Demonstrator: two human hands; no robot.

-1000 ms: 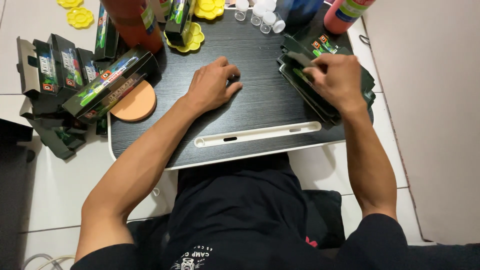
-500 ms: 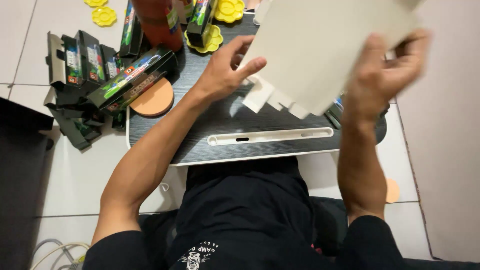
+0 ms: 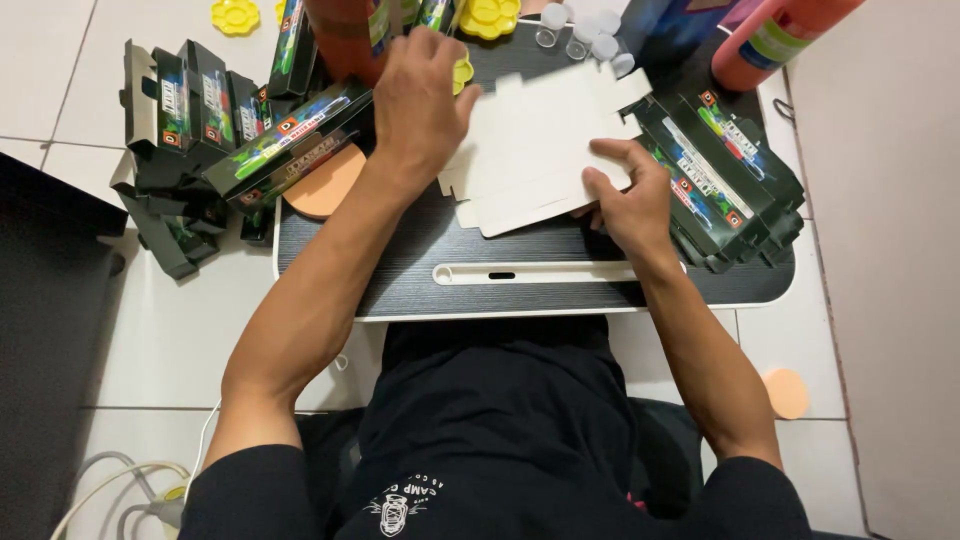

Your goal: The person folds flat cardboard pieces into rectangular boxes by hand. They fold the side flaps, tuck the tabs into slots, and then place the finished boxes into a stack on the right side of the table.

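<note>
Flat white cardboard blank [image 3: 540,140] lies printed side down on black lap desk [image 3: 420,270]. Left hand [image 3: 420,100] presses its upper-left edge, fingers curled over; right hand [image 3: 630,200] pinches lower-right corner. Judged light, thin, bendy — creases easily. Best held by edges, near fold lines — not tabs.

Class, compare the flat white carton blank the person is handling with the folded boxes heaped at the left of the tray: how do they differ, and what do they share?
The carton blank lies opened flat, plain white side up; the folded boxes are assembled, showing dark printed faces. The blank rests on the black lap tray, held by the left hand and right hand; the boxes are piled partly off the tray on the tiled floor, untouched. Both appear to be cardboard packaging.
</note>
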